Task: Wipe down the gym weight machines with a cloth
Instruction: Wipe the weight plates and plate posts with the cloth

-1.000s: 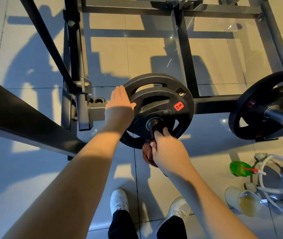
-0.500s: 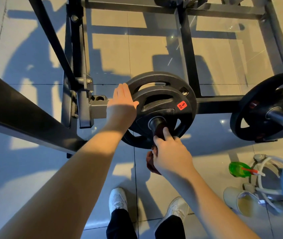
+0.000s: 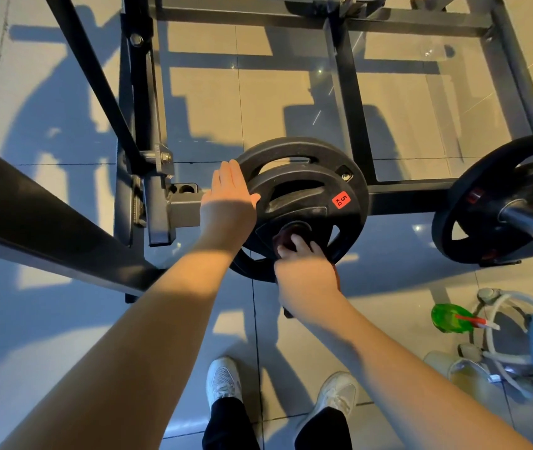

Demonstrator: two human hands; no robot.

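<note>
At the hub of the 5 kg plate (image 3: 307,196), directly ahead of the right hand (image 3: 305,280), curled fingers (image 3: 299,240) hold the cloth (image 3: 283,238). The left hand (image 3: 229,203), fingers straight, rests on the plate's left rim.

Red label (image 3: 341,200) reading "5 KG", on the front black weight plate (image 3: 304,203)

Perhaps three weight plates (image 3: 304,196), two hands (image 3: 229,203), one cloth (image 3: 280,239)
</note>
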